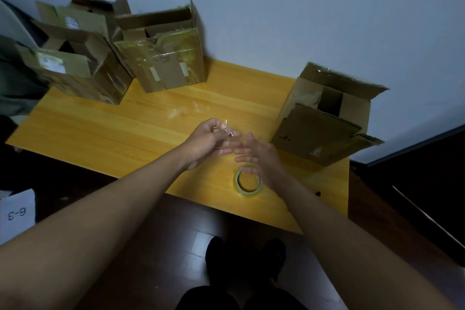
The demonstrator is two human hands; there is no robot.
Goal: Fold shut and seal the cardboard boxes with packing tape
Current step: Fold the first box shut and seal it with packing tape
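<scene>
A roll of clear packing tape (247, 182) lies flat on the yellow wooden table (125, 128), near its front edge. My left hand (208, 142) hovers above the table with its fingers curled, pinching a small scrap of clear tape (230, 131). My right hand (259, 158) is just to its right, above the roll, fingers straight and blurred, touching the scrap's end. An open cardboard box (324, 123) stands at the table's right end with its flaps out. Two more open boxes stand at the back left, one (166, 58) wrapped in old tape, the other (83, 68) beside it.
A further open box (75, 12) sits behind the left ones against the pale wall. A white card marked 6-3 (16, 211) is at the lower left. My dark shoes (246, 257) stand on the dark floor under the table's front edge.
</scene>
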